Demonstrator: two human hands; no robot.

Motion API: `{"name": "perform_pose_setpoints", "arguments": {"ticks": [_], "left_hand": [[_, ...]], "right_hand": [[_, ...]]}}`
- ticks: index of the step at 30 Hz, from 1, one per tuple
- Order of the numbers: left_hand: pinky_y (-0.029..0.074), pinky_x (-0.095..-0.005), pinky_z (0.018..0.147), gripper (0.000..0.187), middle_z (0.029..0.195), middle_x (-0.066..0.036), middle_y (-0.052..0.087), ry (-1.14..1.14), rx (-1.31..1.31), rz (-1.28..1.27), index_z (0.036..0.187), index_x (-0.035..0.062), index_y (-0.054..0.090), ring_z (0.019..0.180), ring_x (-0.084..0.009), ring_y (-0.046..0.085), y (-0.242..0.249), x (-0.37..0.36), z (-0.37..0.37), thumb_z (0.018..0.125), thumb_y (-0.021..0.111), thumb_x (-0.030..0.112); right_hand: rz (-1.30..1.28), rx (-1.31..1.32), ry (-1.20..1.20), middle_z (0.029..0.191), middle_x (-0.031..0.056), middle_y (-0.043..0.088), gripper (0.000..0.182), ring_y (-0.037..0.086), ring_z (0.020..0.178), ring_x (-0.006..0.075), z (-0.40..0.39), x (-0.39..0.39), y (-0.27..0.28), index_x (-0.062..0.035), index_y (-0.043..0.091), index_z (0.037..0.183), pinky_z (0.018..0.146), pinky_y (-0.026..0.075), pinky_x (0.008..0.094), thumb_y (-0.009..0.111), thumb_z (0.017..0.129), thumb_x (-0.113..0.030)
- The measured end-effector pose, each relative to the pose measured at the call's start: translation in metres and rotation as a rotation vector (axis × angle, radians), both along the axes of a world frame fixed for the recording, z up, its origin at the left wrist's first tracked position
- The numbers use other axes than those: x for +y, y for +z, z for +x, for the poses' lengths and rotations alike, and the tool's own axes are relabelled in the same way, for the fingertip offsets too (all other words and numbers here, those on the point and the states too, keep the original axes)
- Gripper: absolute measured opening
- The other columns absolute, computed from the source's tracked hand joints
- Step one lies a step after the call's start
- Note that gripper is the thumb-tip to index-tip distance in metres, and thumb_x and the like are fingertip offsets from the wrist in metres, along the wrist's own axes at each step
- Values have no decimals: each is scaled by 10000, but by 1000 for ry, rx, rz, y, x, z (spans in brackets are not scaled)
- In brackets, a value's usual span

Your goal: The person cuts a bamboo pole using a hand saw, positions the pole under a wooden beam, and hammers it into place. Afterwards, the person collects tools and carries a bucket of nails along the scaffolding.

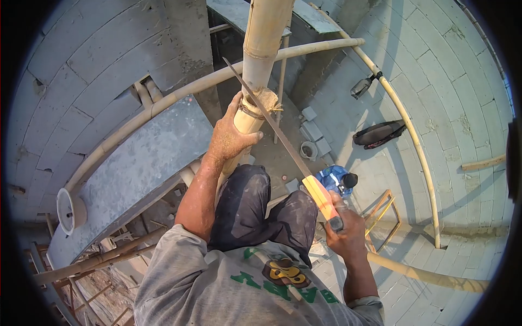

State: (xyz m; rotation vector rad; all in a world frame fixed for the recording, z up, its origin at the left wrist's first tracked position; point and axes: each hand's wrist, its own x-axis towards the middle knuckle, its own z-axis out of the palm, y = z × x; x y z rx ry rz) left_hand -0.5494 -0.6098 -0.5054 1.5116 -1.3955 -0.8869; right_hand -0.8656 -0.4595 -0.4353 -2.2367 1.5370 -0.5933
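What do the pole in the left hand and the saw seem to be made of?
Pole: apparently bamboo, pale and matte, from its ring and splintered, fibrous end.
Saw blade: probably steel, dull brownish, thin and straight.
Saw handle: likely plastic, from its bright yellow and orange-red colouring.

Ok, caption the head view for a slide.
Left hand grips a bamboo pole, right hand holds a handsaw across its splintered end, with a person in blue far below.
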Motion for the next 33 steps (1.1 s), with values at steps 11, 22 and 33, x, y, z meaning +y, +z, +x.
{"name": "perform_pose_setpoints", "arguments": {"ticks": [11,22,33], "left_hand": [[472,-418,1041,1098,1317,-188,615,-5,25,23,1549,168,287,1171,-343,626,0,3,-1,585,809,245],[485,-416,1020,1109,1302,-187,625,7,-27,7,1551,174,281,1152,-352,638,-4,2,-4,579,809,259],[496,-412,1009,1118,1285,-195,633,3,3,22,1552,176,271,1129,-340,651,2,2,-2,575,811,240]], "right_hand": [[-24,-53,31,1040,199,713,595,708,837,366,9,-19,11,-26,555,1344,771,558,393,672,761,-46],[-60,1,53,1005,206,710,647,703,887,373,11,-13,23,-47,521,1375,782,556,427,683,749,-45],[-114,12,55,943,187,708,661,689,824,384,36,-47,6,-74,498,1402,756,550,450,683,767,-68]]}}
